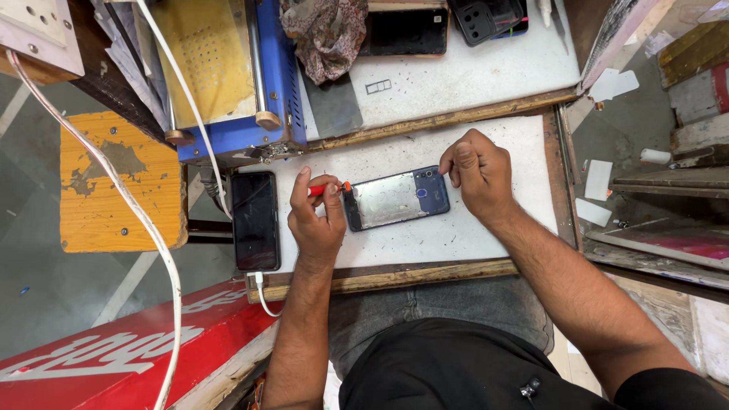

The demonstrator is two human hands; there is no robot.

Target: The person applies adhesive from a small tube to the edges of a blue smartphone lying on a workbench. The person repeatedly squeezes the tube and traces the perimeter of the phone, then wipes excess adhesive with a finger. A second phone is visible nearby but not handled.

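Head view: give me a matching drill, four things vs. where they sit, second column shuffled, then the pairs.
Things:
1. red-handled screwdriver
2. opened blue phone
3. black phone on a white cable
4. blue machine

Places:
A. at the left edge of the white worktop, screen dark
B. flat between the two hands, right hand on its far end
C. in the left hand, tip at the phone's edge
D. at the back left, above the worktop

Pairs: 1-C, 2-B, 3-A, 4-D
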